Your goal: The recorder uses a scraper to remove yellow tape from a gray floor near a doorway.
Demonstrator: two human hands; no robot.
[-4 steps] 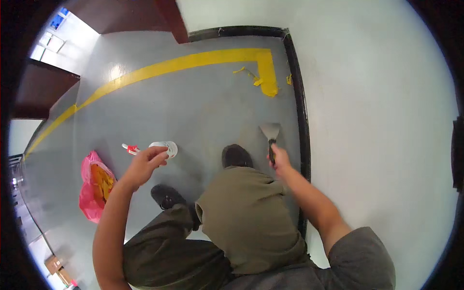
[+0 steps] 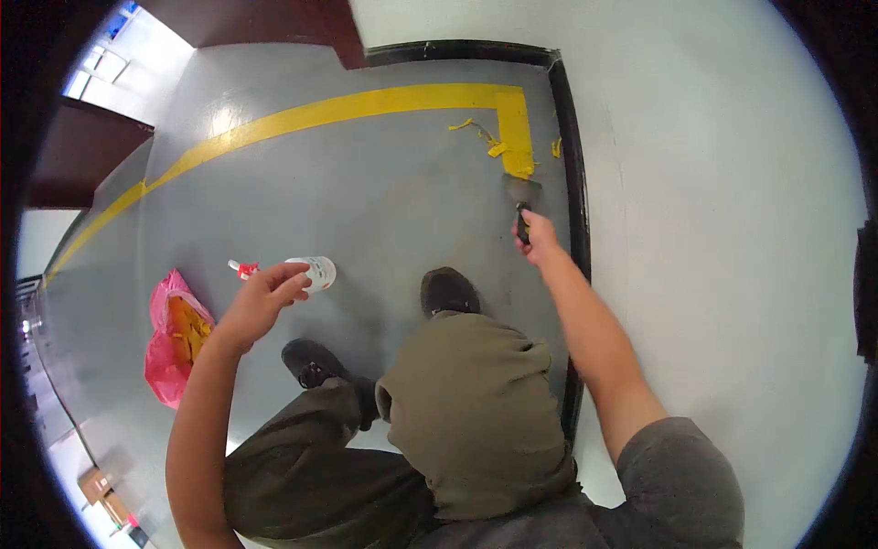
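My right hand (image 2: 538,240) is wrapped round the dark handle of a broad-bladed scraper (image 2: 522,189). Its blade meets the ragged lower end of the yellow floor marking (image 2: 514,123), beside the black skirting. Loose yellow scraps (image 2: 496,146) lie just left of that strip. At left, my left hand (image 2: 263,306) hangs with loosely bent fingers and seems to hold nothing. It overlaps a white spray bottle (image 2: 317,272) with a red-and-white head, hiding its middle. Whether the hand touches the bottle cannot be told.
A pink plastic bag (image 2: 165,357) with yellow scraps inside sits on the grey floor to the left. Black skirting (image 2: 574,183) and a pale wall (image 2: 713,229) run along the right. My dark shoes (image 2: 448,291) stand near the middle. Cardboard boxes (image 2: 94,485) are at lower left.
My right hand has pushed the scraper forward, from bare floor up to the end of the yellow strip. The view has shifted slightly; my left hand stays by the bottle.
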